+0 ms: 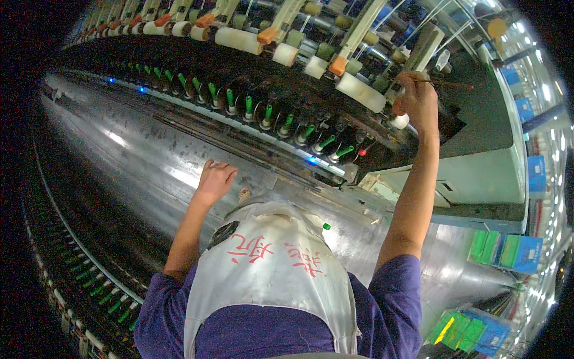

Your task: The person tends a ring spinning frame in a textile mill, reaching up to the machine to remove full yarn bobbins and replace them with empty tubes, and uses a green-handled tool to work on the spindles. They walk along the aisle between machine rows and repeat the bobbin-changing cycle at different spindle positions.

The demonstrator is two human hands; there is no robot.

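Observation:
My right hand [420, 100] is raised at the end of a spinning machine, by its row of white rollers [360, 93]. Its fingers are closed on a thin brown stick [455, 84], which points out to the right. Beside those fingers is an orange end piece [397, 107], and just below it a small white roller end [400, 121]. My left hand [216, 181] hangs over the aisle in front of the machine, fingers loosely bent and somewhat apart, with nothing visible in it. Green bobbins [268, 113] stand in a row along the machine between my two hands.
A rail with blue lights [313, 160] runs below the bobbins. The machine's pale end cabinet [472, 173] stands at right. Green and blue crates [521, 252] sit beyond it. Another bobbin row [110, 299] lines the left side. A shiny metallic-looking floor [143, 155] runs between.

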